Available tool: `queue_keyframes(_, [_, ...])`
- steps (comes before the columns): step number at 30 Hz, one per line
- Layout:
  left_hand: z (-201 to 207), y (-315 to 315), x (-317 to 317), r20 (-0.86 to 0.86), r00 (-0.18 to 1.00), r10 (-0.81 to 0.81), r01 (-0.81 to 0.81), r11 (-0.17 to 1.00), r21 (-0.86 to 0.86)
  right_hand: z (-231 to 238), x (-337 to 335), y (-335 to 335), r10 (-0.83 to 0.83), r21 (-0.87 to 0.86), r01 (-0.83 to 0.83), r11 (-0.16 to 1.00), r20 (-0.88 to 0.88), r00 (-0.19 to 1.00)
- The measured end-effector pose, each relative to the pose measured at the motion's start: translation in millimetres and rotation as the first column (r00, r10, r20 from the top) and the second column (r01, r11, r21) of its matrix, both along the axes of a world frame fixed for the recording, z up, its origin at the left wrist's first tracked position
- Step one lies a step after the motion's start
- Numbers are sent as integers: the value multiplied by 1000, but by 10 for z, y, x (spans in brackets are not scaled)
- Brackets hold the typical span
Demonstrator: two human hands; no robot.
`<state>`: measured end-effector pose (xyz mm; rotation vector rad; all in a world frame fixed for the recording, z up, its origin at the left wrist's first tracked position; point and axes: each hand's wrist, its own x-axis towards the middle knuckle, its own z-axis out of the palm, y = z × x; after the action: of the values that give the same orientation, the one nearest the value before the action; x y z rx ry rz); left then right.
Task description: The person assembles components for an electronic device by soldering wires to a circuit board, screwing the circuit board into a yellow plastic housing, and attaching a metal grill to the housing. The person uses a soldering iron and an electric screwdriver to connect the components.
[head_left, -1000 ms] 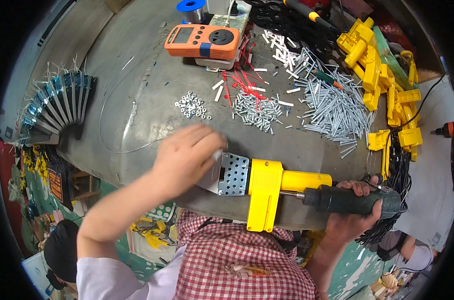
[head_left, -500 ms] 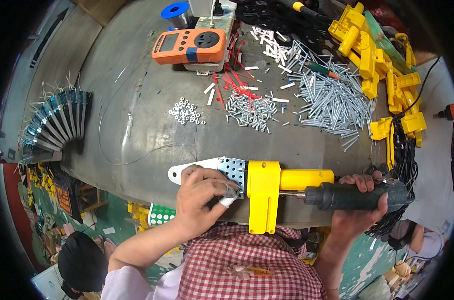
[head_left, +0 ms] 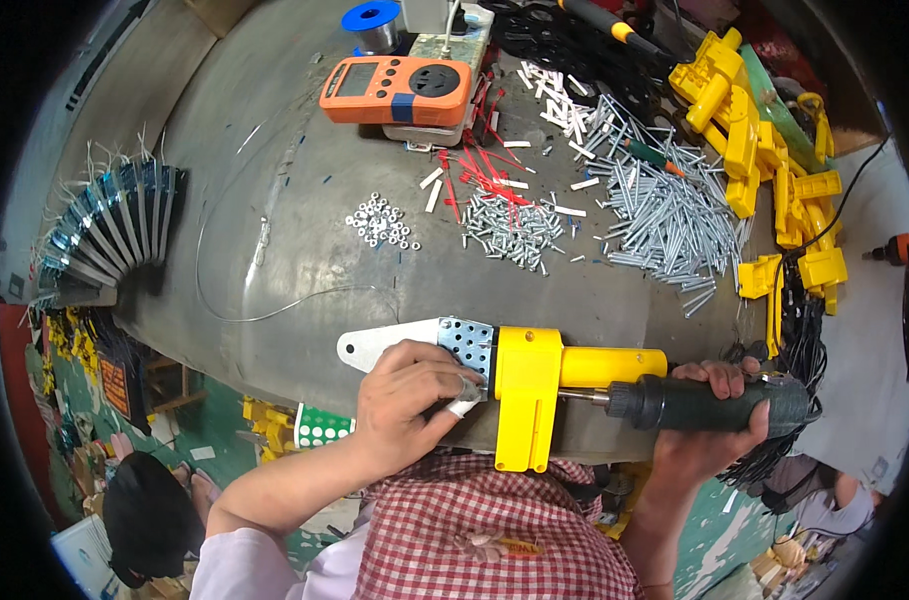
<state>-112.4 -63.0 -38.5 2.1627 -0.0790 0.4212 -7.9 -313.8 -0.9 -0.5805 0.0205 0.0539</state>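
Note:
My right hand point(head_left: 719, 425) wraps round a dark green electric screwdriver point(head_left: 714, 405), which lies level and points left. Its long bit point(head_left: 581, 394) reaches the side of a yellow plastic housing point(head_left: 529, 400) with a yellow handle point(head_left: 614, 366). To the left of the housing sits a perforated metal bracket point(head_left: 464, 338), joined to a flat white plate point(head_left: 384, 343) with a pointed end and a hole. My left hand point(head_left: 414, 400) closes on the bracket's near side, white tape on one finger. Its fingertips hide what lies under them.
Beyond my hands lie small nuts point(head_left: 382, 222), short screws point(head_left: 509, 232), long screws point(head_left: 669, 215) and red wires point(head_left: 484, 170). An orange meter point(head_left: 394, 90) and a solder spool point(head_left: 371, 28) stand at the back. Yellow housings point(head_left: 744, 130) are heaped right; finned metal strips point(head_left: 109, 225) stand left.
The view has shifted slightly, so the table's items appear a little to the right. Both hands keep their holds, and the screwdriver's bit stays at the yellow housing.

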Motion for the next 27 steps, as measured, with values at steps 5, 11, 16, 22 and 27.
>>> queue_keyframes(5, [55, 20, 56, 56, 996, 76, -83, 986, 141, 21, 4, 8, -7, -117, 6, 993, -15, 1000])
queue_keyframes(11, [14, 50, 31, 35, 999, -21, 18, 997, 76, -11, 21, 13, 4, -62, -4, 998, 3, 1000])
queue_keyframes(16, [-3, 45, 25, 44, 999, -9, 6, 997, 71, -18, 23, 8, 15, -60, -14, 998, 7, 1000])
queue_keyframes(22, [-31, 12, 19, 66, 998, -5, -2, 994, 108, -24, 19, 27, 13, -41, -11, 999, 26, 1000])
queue_keyframes(27, [-28, 0, 18, 82, 997, 11, -21, 992, 127, -37, 5, 53, -4, -62, 6, 998, 25, 1000])
